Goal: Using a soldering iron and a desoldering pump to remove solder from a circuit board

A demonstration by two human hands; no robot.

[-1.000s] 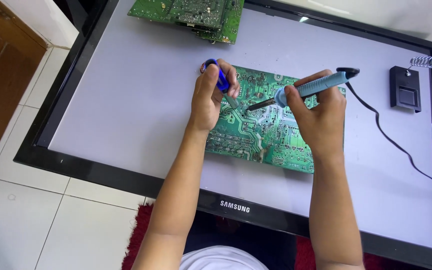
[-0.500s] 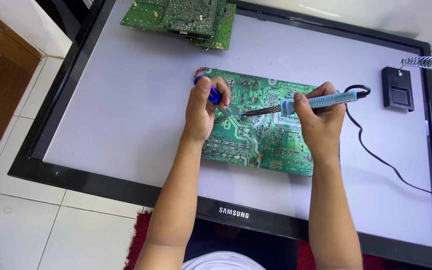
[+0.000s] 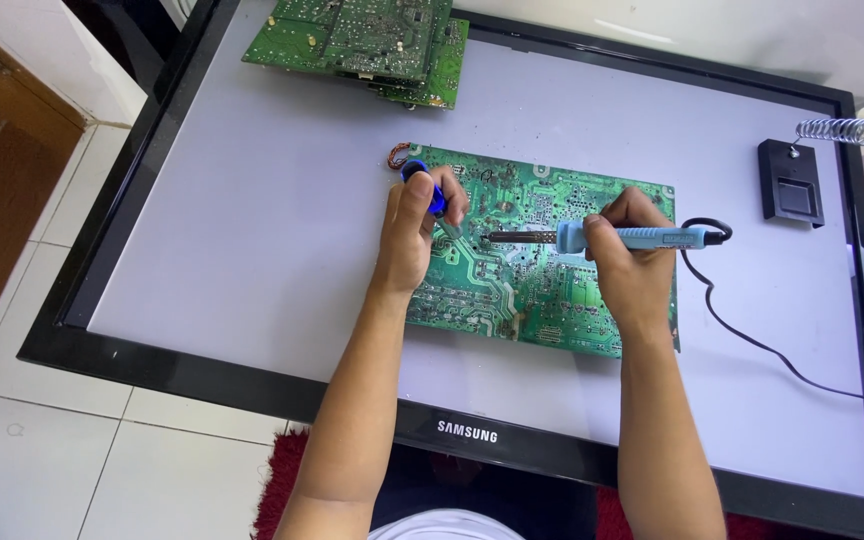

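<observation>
Head view, looking down. One large flat-panel monitor with a black frame and pale grey screen (image 3: pixel 252 250) lies face up on a white tiled floor (image 3: pixel 42 470) and serves as the work surface. One green rectangular printed circuit board (image 3: pixel 542 300) lies flat on the screen, solder side up, near the middle, its long axis running left to right.

Two hands are in view, both the person's own. The right hand (image 3: pixel 637 265) is closed around one soldering iron with a light blue handle (image 3: pixel 632 238). The iron lies nearly level over the board, its long axis left to right, with the dark metal tip pointing left toward the left hand; the tip sits over the board's centre, and whether it touches the board cannot be told. One black cord (image 3: pixel 752 340) leaves the rear of the handle and runs right across the screen.

The left hand (image 3: pixel 414 235) is closed around one small blue tool (image 3: pixel 422 180), of which only the upper end shows above the fingers; its kind cannot be told. This hand rests on the board's left part.

A stack of green circuit boards (image 3: pixel 362 40), at least two, lies at the screen's top edge, well apart from the hands. One black soldering-iron stand with a coiled wire holder (image 3: pixel 792 185) sits at the screen's right side.
</observation>
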